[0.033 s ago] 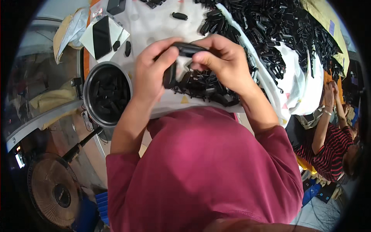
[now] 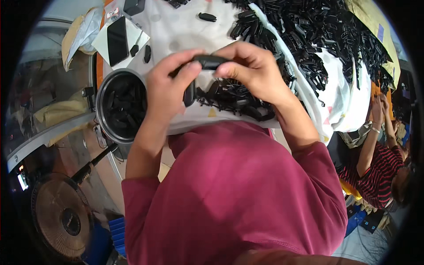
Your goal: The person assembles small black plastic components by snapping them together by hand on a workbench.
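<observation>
Above the near part of the table, a glossy black elongated plastic piece (image 2: 211, 61) lies level between both hands. My left hand (image 2: 165, 84) is closed, pinching its left end between thumb and fingers. Under that palm, a second black piece (image 2: 190, 94) sticks out, apparently kept there by the curled fingers. The thumb and index finger of my right hand (image 2: 260, 75) close on the right end of the upper piece. Directly beneath my hands is a loose heap of similar black parts (image 2: 240, 98). Fingers hide both ends of the upper piece.
A metal bowl (image 2: 100, 106) of black pieces stands left. Beyond it are a phone (image 2: 117, 42) and small black parts (image 2: 147, 54). One piece (image 2: 207, 17) lies farther back. A large black pile (image 2: 304, 35) fills the right, behind a rolled cloth edge. A co-worker (image 2: 375, 163) sits far right.
My left hand has shifted slightly left and down, and the upper piece with it. The second piece beneath the left palm has moved a little left. The right hand is nearly where it was.
</observation>
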A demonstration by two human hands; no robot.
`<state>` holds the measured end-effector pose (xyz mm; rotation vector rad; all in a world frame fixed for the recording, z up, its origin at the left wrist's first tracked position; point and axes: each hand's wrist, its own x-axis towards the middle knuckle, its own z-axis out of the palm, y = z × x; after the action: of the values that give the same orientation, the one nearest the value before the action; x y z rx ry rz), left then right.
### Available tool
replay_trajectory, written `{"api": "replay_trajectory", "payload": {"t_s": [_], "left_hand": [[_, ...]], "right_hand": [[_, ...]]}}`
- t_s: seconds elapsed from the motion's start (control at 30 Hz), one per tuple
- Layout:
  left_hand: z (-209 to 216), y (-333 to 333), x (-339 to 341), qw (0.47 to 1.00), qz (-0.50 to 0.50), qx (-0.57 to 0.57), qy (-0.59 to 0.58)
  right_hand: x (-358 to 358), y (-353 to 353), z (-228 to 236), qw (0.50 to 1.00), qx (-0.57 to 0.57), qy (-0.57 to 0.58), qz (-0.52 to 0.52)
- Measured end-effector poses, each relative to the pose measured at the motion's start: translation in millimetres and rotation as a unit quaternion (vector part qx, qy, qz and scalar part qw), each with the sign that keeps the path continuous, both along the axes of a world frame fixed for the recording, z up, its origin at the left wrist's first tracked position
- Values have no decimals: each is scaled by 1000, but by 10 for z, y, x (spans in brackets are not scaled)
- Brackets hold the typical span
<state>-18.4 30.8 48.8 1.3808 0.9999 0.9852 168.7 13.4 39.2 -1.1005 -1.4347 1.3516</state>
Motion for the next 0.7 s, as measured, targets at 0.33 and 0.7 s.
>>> {"api": "replay_trajectory", "payload": {"t_s": [0.33,0.7], "left_hand": [[-333,-184,-1082,735,183,233,610],[-716,290,540,806,-189,268,492]], "right_hand": [[-70,-193,-508,828,126,-546,-23],[478,-341,-421,953,-59,-115,-274]]}}
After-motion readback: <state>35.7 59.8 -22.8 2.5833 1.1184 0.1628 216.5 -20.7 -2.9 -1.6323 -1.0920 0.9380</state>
